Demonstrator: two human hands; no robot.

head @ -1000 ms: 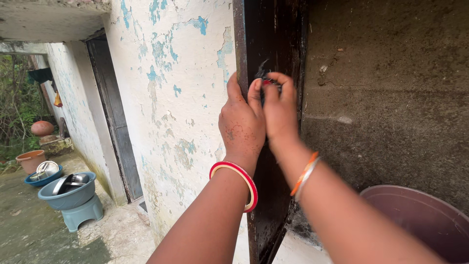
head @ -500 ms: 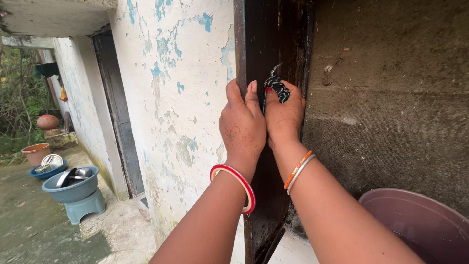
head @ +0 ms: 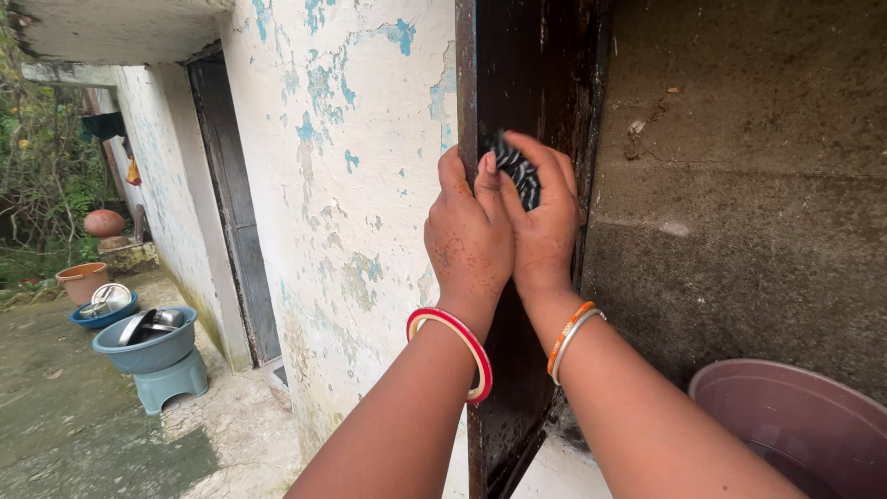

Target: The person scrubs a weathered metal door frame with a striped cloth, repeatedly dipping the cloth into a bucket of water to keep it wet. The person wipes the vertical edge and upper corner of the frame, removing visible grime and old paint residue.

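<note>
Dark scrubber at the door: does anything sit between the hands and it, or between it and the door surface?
Nothing visible does. The right hand holds the dark scrubber directly against the dark door, and the left hand rests beside it against the door's edge.

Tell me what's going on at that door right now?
A person has both hands raised against the dark door. The right hand grips a striped black-and-white cloth pressed to the door's face; the left hand rests beside it, touching the door edge. A mauve tub sits at lower right. Along the peeling wall, a grey basin holds metal dishes.
</note>
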